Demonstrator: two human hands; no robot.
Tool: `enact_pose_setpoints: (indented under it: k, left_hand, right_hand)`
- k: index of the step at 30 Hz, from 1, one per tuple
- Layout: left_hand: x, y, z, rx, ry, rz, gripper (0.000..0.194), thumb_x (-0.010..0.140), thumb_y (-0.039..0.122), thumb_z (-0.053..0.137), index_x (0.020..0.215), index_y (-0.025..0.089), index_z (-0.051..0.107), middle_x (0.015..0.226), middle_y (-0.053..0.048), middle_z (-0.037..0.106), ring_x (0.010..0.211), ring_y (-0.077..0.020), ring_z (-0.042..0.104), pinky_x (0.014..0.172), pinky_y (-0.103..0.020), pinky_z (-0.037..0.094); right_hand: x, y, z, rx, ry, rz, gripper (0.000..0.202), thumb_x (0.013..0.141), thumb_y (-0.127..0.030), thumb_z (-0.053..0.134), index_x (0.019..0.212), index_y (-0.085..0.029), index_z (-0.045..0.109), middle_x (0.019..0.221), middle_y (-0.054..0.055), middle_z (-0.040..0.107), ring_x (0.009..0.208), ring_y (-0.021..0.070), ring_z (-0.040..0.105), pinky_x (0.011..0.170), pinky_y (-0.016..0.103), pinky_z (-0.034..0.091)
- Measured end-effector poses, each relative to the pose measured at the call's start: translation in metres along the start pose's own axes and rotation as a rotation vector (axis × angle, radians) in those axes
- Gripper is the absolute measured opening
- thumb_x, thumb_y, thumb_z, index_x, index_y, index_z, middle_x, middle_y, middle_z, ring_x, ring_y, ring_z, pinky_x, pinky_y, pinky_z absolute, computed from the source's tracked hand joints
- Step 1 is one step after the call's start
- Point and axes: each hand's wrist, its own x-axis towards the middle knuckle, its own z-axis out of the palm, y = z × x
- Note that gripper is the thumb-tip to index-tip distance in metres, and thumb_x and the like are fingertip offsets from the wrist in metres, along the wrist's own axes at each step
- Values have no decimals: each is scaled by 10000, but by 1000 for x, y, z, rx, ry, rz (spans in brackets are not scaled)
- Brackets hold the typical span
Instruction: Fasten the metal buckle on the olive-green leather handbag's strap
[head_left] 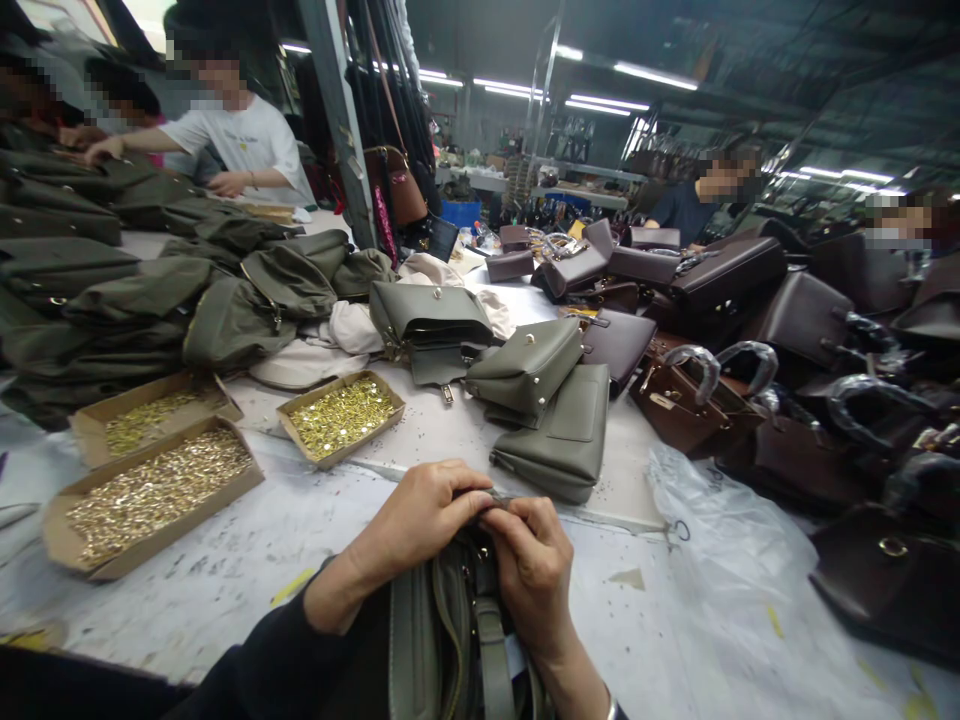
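Observation:
An olive-green bag (412, 640) stands at the table's near edge, its zip and a buckled strap (493, 650) facing up. My left hand (431, 510) and my right hand (534, 555) meet at its top edge. Both have thumb and fingers pinched on the bag's dark material, tips nearly touching. Whether a small fitting sits between the fingertips is hidden. Ahead on the left lies a cardboard tray (341, 458) of shiny gold metal pieces. Straight beyond my hands rest several olive-green leather bags (562, 430).
Two more cardboard trays (251, 480) of small metal parts stand at left. Olive-green bags (142, 300) pile up behind them. Dark brown handbags (795, 320) with wrapped handles crowd the right, beside clear plastic sheeting (735, 540). Co-workers (247, 140) stand across the table.

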Motion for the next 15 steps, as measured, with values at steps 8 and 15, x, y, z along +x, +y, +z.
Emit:
enact_pose_setpoints:
  k: [8, 15]
  left_hand:
    - [0, 3, -1, 26, 2, 4, 209, 921, 255, 595, 1003, 223, 785, 972, -28, 765, 921, -191, 692, 797, -262, 483]
    - [-2, 0, 1, -23, 29, -26, 224, 919, 258, 588, 1025, 224, 783, 986, -17, 767, 921, -179, 694, 822, -253, 491]
  right_hand:
    - [9, -6, -4, 50, -71, 77, 170, 980, -130, 565, 956, -218, 708, 865, 44, 575, 831, 190, 540, 721, 313, 448]
    - [14, -9, -3, 100, -92, 167, 154, 949, -125, 601, 910, -221, 714, 884, 38, 582, 853, 190, 561, 746, 309, 465]
